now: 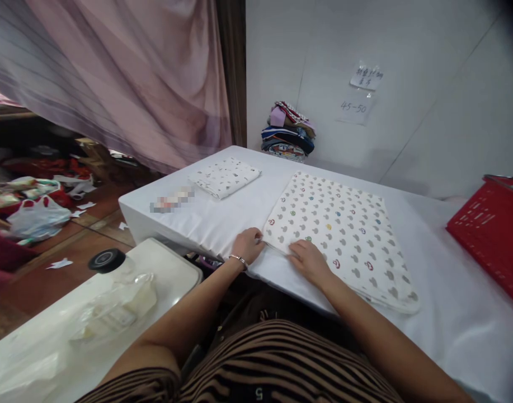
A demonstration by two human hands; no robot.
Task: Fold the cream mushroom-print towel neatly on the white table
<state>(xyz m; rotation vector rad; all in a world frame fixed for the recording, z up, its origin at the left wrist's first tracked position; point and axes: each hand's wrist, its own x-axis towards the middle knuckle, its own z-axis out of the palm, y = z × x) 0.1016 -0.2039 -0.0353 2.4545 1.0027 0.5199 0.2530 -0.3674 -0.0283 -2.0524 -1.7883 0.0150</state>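
Observation:
A folded white cloth [335, 229] with grey, red, blue and yellow prints lies flat on the white-covered table [235, 221]. At its near left corner my left hand [248, 246] pinches the edge between closed fingers. My right hand [310, 262] is further right along the near edge, with its curled fingers gripping the cloth there. Parts of the fingertips of both hands are hidden. Beyond my left hand lies a smaller folded cloth [226, 178], white with small dark prints, which neither hand touches.
A red plastic basket [491, 235] stands at the right. Stacked folded fabrics [287, 134] are by the wall. To the left, a white side table [151, 263] holds a clear plastic bag [117, 313] and a black round lid [106, 260]. A pink curtain [155, 73] hangs behind.

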